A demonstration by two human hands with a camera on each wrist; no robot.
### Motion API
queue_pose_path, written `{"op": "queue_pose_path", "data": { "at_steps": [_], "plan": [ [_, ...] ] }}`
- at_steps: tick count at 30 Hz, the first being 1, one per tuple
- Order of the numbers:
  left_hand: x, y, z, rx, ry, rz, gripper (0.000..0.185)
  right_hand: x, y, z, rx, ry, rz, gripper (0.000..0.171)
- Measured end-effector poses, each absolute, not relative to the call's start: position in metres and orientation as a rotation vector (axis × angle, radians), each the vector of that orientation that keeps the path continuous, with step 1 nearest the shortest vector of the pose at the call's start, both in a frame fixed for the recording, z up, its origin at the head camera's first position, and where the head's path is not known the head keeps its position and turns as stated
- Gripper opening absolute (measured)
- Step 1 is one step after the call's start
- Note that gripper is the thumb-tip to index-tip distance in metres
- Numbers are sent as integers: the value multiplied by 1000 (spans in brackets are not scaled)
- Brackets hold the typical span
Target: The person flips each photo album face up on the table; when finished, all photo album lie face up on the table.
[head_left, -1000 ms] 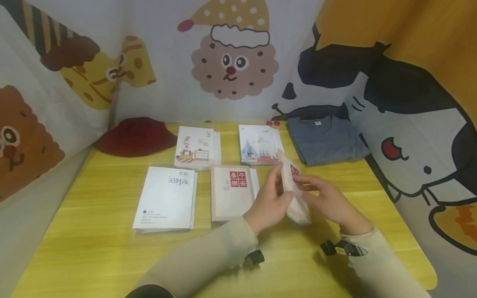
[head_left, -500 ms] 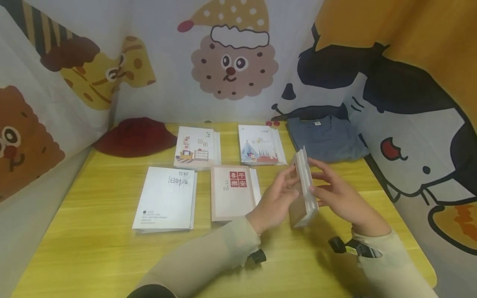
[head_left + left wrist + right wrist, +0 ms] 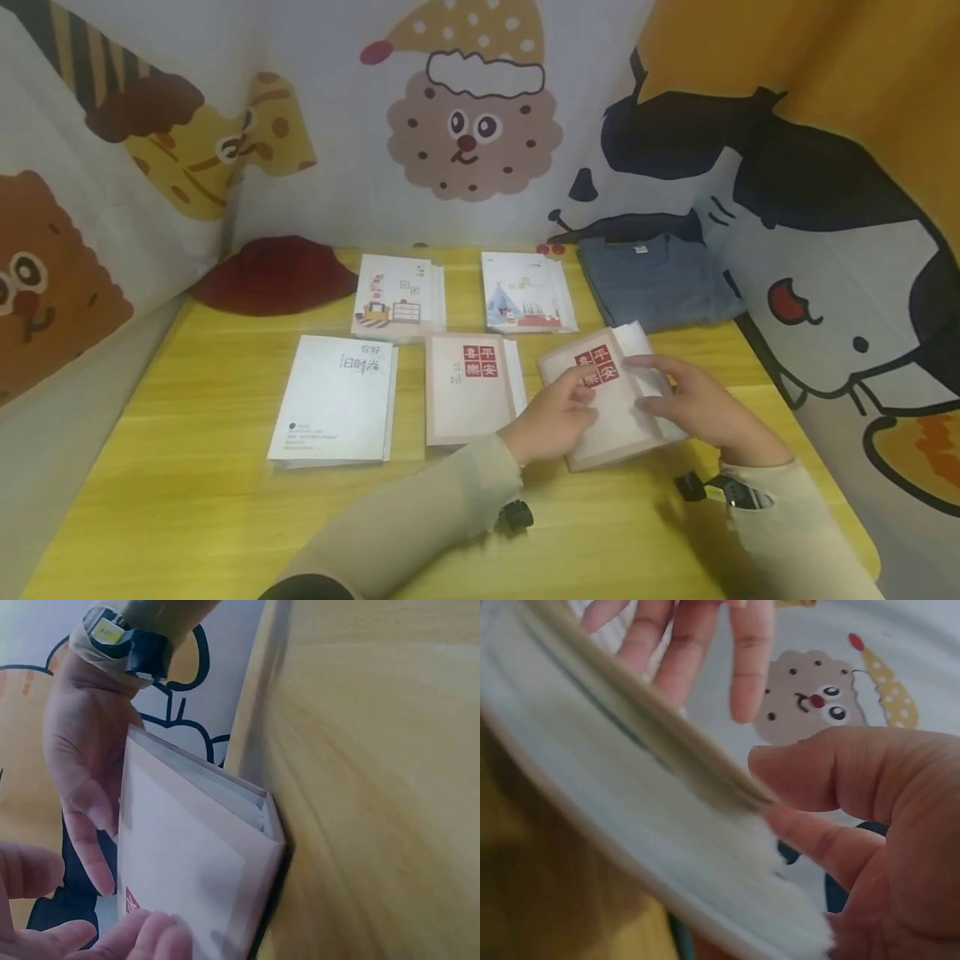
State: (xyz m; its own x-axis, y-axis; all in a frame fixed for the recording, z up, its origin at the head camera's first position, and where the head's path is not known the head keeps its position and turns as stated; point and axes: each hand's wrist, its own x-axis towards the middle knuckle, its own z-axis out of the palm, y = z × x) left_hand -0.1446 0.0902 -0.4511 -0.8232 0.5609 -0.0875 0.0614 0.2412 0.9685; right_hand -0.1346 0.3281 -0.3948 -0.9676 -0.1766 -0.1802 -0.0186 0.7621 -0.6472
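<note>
A book (image 3: 621,432) with a beige cover and a red block of characters is tilted up off the table at the right. My right hand (image 3: 701,410) grips it by the page-edge side. In the right wrist view the pages (image 3: 652,795) face the camera, and the right thumb (image 3: 795,776) and index finger lie by the cover's edge. My left hand (image 3: 551,417) touches the front cover. Its fingers look nearly straight in the left wrist view, where the cover (image 3: 180,832) stands almost upright and the lower spine corner is close to the table.
A matching beige book (image 3: 468,404) lies left of the hands. Beyond it are a white book (image 3: 333,417) and two illustrated books (image 3: 393,304) (image 3: 521,304). A dark red hat (image 3: 273,279) and folded grey-blue shirt (image 3: 656,283) lie at the back, before a printed curtain (image 3: 315,42).
The held book has turned from edge-on, through its page edges facing the camera, to its front cover facing up. My right hand has shifted rightward; the other books stay put.
</note>
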Motion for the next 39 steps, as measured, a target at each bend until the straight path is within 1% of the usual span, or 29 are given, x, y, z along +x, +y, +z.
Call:
{"op": "queue_pose_path", "data": {
  "at_steps": [5, 9, 16, 22, 28, 34, 39],
  "plan": [
    [-143, 90, -454, 541, 2177, 1548, 66, -139, 335, -413, -161, 2713, -1072, 60],
    [-142, 90, -455, 528, 2316, 1460, 65, -140, 343, -424, -108, 2681, -1115, 62],
    [-143, 89, -456, 472, 2387, 1344, 67, -139, 354, -432, 12, 2607, -1156, 64],
    [-144, 90, -459, 520, 2387, 1259, 66, -139, 354, -433, 2, 2646, -1053, 62],
    [-144, 90, -460, 514, 2366, 1193, 75, -139, 350, -434, -41, 2704, -902, 62],
    [-145, 87, -458, 493, 2383, 1192, 85, -140, 341, -436, -103, 2646, -988, 67],
    [-145, 85, -456, 478, 2403, 1179, 87, -143, 333, -437, -103, 2610, -996, 66]
  ]
}}
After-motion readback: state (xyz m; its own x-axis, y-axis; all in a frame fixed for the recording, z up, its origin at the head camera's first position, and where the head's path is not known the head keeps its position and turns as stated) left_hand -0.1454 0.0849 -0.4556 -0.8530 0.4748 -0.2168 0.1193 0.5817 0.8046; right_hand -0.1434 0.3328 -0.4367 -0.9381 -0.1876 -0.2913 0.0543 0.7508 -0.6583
